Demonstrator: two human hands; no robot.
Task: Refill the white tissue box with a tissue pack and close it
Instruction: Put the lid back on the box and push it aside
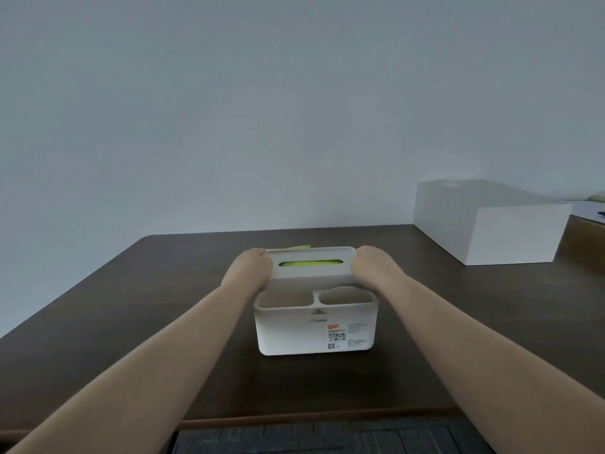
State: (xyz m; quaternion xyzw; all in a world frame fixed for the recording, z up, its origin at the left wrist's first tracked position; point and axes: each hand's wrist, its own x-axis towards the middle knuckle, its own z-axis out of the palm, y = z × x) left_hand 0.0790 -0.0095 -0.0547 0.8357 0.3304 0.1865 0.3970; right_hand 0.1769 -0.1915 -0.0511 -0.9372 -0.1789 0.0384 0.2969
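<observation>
A white plastic tissue box (314, 335) stands in the middle of the dark table, with two open front compartments and a label on its near side. Its white lid (311, 271), with a long slot, is tilted up at the near edge over the back part of the box. Through the slot and behind the lid shows the green tissue pack (309, 264). My left hand (250, 268) grips the lid's left end. My right hand (370, 267) grips its right end.
A large white rectangular box (484, 224) stands at the back right of the dark wooden table (131, 306). Papers and small items lie at the far right edge (592, 208). A pale wall rises behind the table. Dark flooring shows below the table's near edge.
</observation>
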